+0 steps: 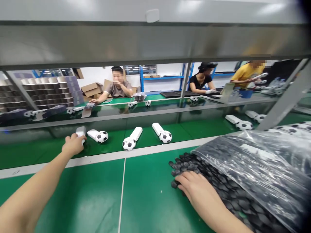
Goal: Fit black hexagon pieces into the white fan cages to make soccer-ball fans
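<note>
My left hand reaches onto the green conveyor belt, its fingers closed around a white soccer-ball item whose ball end is mostly hidden. Just right of it lies another white piece with a soccer ball. Two more such items rest on the belt near the middle. My right hand is at the left edge of a pile of small black pieces, fingertips bent down among them; what they hold, if anything, is hidden. A clear plastic bag partly covers the pile.
More soccer-ball items lie at the belt's right. A metal rail borders the green table. A slanted post stands at the right, with a wide beam overhead. Three people sit or stand across the line, near stacked boxes.
</note>
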{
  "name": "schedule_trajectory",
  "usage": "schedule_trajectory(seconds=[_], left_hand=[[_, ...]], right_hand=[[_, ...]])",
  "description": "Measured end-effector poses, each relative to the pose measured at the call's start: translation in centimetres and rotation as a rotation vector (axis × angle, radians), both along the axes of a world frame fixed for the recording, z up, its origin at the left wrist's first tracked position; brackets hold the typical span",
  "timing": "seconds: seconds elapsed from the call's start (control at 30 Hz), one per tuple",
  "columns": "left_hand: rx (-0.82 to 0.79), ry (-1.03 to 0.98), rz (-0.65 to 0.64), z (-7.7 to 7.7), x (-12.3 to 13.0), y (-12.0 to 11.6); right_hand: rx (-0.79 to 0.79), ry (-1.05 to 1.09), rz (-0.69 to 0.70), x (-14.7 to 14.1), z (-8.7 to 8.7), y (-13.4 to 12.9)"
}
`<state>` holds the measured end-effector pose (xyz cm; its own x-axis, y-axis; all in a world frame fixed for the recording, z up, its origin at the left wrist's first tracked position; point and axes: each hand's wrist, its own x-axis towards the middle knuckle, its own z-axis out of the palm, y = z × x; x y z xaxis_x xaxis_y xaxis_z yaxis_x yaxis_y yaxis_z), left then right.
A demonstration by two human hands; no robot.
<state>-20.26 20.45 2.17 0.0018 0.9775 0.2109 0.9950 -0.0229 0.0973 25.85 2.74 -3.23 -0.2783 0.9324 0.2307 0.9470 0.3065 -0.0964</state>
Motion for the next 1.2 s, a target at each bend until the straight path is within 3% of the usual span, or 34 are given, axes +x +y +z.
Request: schedule_trajectory(seconds=[0.17,0.3,0.37,0.47,0.53,0.67,0.77,0.9,1.0,1.07,1.2], left_hand=[[-0.185,0.099,0.131,2.0,0.4,-1.5],[-0.337,0.094,0.119,2.3,2.2,-5.1],[-0.382,0.086,0.015,2.1,4.4,-7.8],[-0.431,0.068,-0.253,2.2,8.8,-12.4],[-0.443,0.096,-0.320,2.5,11.8,-15.2],[-0.352,0.166,-0.531,2.5,16.6,-18.7],[-0.360,-0.008,-0.449,1.3,18.7,-19.4],[-0.362,-0.256,-0.247,-0.4,20.5,-19.3],[-0.298,-0.291,-0.283,-1.1,21.6,-19.3],[-0.240,-0.258,-0.371,-1.3,22.1,-19.4],[-0.260,-0.219,-0.431,-1.3,22.8,-19.5]], right_hand=[[-0.027,0.015,0.012,0.0,0.9,-0.3],[-0.052,0.050,0.020,-0.1,1.4,-0.5],[-0.076,0.095,0.016,-0.2,1.6,-0.6],[-0.108,0.121,0.007,-0.3,2.0,-0.8],[-0.112,0.143,-0.005,-0.4,2.2,-0.9],[-0.118,0.369,0.068,-0.6,2.4,-0.9],[-0.216,0.567,0.119,-0.9,2.2,-0.9],[-0.526,0.867,0.148,-1.4,1.7,-0.9],[-0.697,0.956,0.191,-1.6,1.5,-1.1],[-0.645,0.910,0.225,-1.6,1.6,-1.2],[-0.309,0.770,0.323,-1.6,1.7,-1.0]])
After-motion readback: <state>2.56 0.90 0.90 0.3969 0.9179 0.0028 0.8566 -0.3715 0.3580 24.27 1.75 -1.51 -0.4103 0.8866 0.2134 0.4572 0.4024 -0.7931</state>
